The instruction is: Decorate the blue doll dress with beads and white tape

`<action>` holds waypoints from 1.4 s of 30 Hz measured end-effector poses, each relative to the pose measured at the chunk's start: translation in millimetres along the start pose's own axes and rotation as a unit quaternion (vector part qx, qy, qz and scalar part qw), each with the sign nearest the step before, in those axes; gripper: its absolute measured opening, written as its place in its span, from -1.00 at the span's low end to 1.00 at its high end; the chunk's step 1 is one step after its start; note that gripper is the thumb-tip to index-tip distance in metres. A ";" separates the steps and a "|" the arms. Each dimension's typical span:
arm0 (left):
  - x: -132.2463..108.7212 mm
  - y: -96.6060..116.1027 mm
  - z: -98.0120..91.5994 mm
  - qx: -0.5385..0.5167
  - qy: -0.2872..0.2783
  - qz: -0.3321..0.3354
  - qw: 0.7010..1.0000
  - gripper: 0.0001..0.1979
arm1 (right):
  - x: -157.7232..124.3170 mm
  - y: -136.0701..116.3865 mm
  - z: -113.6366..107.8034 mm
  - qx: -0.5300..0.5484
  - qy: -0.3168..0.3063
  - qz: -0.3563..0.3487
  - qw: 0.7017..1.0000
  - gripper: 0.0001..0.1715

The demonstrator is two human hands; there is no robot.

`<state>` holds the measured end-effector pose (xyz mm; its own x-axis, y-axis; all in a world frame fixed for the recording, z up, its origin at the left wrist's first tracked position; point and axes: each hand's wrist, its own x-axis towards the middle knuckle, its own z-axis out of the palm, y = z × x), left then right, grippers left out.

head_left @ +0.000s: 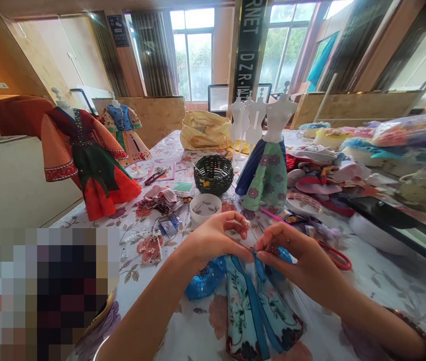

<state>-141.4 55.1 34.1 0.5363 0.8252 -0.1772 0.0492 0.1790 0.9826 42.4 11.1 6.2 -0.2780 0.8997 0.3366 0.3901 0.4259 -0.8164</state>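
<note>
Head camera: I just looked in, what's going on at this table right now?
A person is working with both bare hands on a small blue floral doll dress that lies flat on the flowered table. The left hand and the right hand both pinch the dress at its top edge, close together. Just beyond the hands are a white bowl, a dark woven basket and a little mannequin wearing a blue and green skirt.
</note>
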 end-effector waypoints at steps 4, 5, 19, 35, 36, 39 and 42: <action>-0.6 0.9 0.3 -0.006 0.002 -0.006 1.000 -0.54 | -0.7 2.1 0.3 -0.019 -0.002 0.005 1.000 -0.92; -0.6 1.0 0.2 -0.007 -0.002 -0.007 1.000 -0.55 | -0.9 2.4 0.0 -0.022 -0.003 0.007 1.000 -0.94; -2.2 3.9 1.0 0.027 0.002 -0.009 1.000 -0.58 | -1.5 4.7 0.6 -0.067 0.013 -0.027 0.997 -0.85; 5.1 -7.3 4.4 0.043 0.029 0.020 0.998 -0.57 | -0.9 4.8 1.3 -0.112 0.019 -0.026 0.993 -0.95; 5.4 -8.0 4.3 0.040 0.029 0.018 0.999 -0.57 | -0.9 4.8 1.3 -0.111 0.018 -0.025 0.993 -0.96; 6.9 -10.7 3.6 0.030 0.036 0.021 0.999 -0.56 | -1.0 4.9 1.3 -0.108 0.014 -0.024 0.994 -0.97; 8.0 -12.9 2.7 0.024 0.048 0.023 0.998 -0.54 | -0.8 5.9 1.5 -0.107 0.011 -0.024 0.994 -0.97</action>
<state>-135.4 58.0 20.2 0.4559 0.8797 -0.1350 0.0679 0.1168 0.9908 43.6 12.7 0.5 -0.2819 0.8788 0.3849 0.5561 0.4766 -0.6809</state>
